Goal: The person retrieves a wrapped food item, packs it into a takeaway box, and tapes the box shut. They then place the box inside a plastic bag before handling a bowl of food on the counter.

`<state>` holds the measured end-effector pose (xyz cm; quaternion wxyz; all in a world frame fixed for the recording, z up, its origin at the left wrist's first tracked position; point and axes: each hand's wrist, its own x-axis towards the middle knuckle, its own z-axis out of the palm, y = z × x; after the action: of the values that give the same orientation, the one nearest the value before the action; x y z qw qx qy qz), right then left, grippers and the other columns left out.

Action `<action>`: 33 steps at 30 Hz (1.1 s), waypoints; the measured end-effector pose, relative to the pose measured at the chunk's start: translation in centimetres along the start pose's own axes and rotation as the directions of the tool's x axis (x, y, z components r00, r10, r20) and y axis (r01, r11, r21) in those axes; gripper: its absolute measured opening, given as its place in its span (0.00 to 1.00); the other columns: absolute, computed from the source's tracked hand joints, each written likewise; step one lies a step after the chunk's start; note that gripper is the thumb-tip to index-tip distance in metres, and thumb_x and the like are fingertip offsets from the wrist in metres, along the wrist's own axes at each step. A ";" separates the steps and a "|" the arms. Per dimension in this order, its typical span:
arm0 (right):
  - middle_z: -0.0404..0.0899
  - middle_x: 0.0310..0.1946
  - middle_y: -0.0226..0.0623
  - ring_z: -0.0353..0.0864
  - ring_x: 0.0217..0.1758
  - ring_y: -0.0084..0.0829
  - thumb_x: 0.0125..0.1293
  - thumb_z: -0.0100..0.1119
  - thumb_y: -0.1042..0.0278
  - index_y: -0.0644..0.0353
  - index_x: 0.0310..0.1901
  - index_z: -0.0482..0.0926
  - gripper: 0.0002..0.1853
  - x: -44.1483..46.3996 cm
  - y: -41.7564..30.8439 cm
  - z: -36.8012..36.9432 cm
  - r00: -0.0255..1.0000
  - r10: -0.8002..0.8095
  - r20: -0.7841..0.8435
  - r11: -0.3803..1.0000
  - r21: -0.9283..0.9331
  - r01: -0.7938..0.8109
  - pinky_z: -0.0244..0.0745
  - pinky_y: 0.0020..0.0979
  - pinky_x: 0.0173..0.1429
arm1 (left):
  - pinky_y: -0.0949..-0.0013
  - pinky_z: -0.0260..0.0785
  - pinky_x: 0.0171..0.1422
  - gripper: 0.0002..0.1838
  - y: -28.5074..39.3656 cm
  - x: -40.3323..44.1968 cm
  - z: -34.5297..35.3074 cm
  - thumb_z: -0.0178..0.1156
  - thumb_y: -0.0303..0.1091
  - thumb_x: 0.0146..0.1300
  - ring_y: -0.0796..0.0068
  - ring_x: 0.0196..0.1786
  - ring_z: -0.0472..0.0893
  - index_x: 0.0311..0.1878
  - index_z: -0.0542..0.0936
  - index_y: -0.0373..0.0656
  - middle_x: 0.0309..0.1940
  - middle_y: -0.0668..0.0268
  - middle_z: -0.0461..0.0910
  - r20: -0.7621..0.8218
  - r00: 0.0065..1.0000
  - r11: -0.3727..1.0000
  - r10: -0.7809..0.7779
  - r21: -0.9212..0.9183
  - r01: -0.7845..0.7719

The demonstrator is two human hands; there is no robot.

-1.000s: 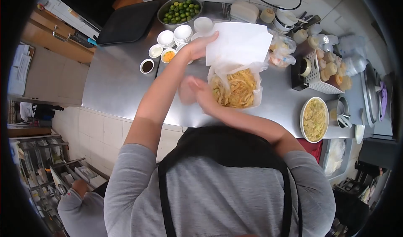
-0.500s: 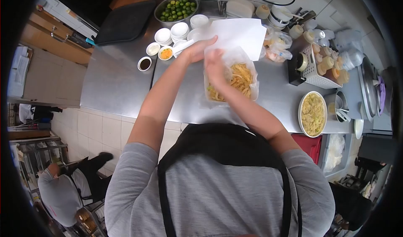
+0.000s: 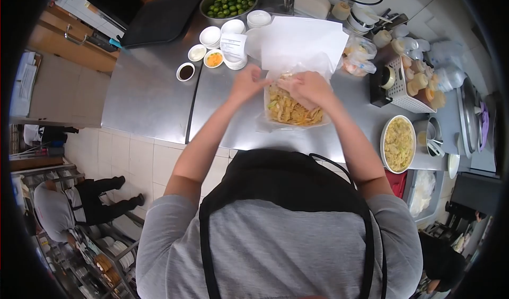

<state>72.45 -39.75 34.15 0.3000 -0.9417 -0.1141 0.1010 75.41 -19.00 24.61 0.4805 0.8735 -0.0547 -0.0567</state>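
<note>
A white takeout box [image 3: 305, 43] stands with its lid raised, lined with thin translucent plastic and filled with noodles [image 3: 289, 111]. At the box's left edge is my left hand [image 3: 247, 85], its fingers curled, the thumb and forefinger pinched at the plastic liner. My right hand [image 3: 314, 88] is over the food, closed on a gathered part of the plastic liner [image 3: 286, 82]. Its fingertips point left toward my other hand. A printed slip [image 3: 233, 45] leans against stacked white cups to the left.
Sauce cups hold dark sauce [image 3: 186, 72], orange bits [image 3: 214, 60] and white sauce [image 3: 197, 52]. A bowl of green limes [image 3: 229, 5] stands behind. To the right are a bottle basket [image 3: 405, 89] and an oval dish of noodles [image 3: 398, 143]. Another person [image 3: 55, 209] is behind at left.
My left hand has let go of the slip, now by the cups, and come down to the box's left edge. My right hand has moved right across the food. The view shifted slightly.
</note>
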 end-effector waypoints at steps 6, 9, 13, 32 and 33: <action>0.79 0.29 0.46 0.78 0.30 0.45 0.52 0.50 0.63 0.60 0.37 0.79 0.14 1.2 0.5 -2.2 0.991 0.062 -0.118 0.946 0.322 -0.021 0.72 0.37 0.37 | 0.62 0.68 0.34 0.09 0.3 -3.4 2.9 0.63 0.30 0.46 0.58 0.30 0.76 0.31 0.77 0.38 0.26 0.58 0.74 -0.123 0.956 0.956 0.265 0.164 -0.244; 0.80 0.30 0.46 0.78 0.31 0.44 0.53 0.48 0.65 0.62 0.36 0.79 0.13 1.7 -2.1 -1.8 0.959 0.134 -0.251 0.825 0.565 0.033 0.72 0.38 0.38 | 0.61 0.67 0.33 0.01 2.6 -6.3 3.0 0.58 0.23 0.47 0.56 0.31 0.75 0.25 0.76 0.38 0.27 0.57 0.74 -0.112 0.952 0.956 0.283 0.109 -0.272; 0.80 0.30 0.39 0.76 0.32 0.24 0.55 0.53 0.66 0.66 0.42 0.77 0.15 2.9 -3.1 2.0 0.956 -0.065 -0.286 0.974 0.190 0.123 0.71 0.23 0.39 | 0.60 0.67 0.33 0.01 3.2 -8.1 3.9 0.57 0.22 0.48 0.56 0.30 0.75 0.25 0.76 0.37 0.28 0.57 0.74 -0.134 0.916 0.926 0.377 0.061 -0.372; 0.75 0.19 0.35 0.76 0.28 0.35 0.46 0.53 0.68 0.50 0.17 0.77 0.05 10.4 8.5 18.2 0.981 -0.173 -0.085 0.860 0.473 0.192 0.67 0.38 0.26 | 0.65 0.70 0.43 0.08 1.5 -8.8 5.5 0.55 0.23 0.51 0.57 0.38 0.76 0.37 0.77 0.40 0.35 0.58 0.77 -0.173 0.842 0.858 0.511 0.047 -0.511; 0.76 0.22 0.36 0.76 0.29 0.35 0.47 0.53 0.68 0.51 0.20 0.78 0.05 8.5 6.0 16.5 0.990 0.084 -0.113 0.781 0.625 0.005 0.67 0.38 0.27 | 0.64 0.69 0.44 0.08 1.3 -8.8 5.6 0.55 0.24 0.52 0.56 0.38 0.75 0.37 0.77 0.40 0.36 0.58 0.77 -0.155 0.853 0.867 0.498 0.049 -0.496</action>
<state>77.20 -33.20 16.37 0.5992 -0.7963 -0.0341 0.0755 65.84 -23.06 23.13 0.4782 0.8332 -0.2393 0.1407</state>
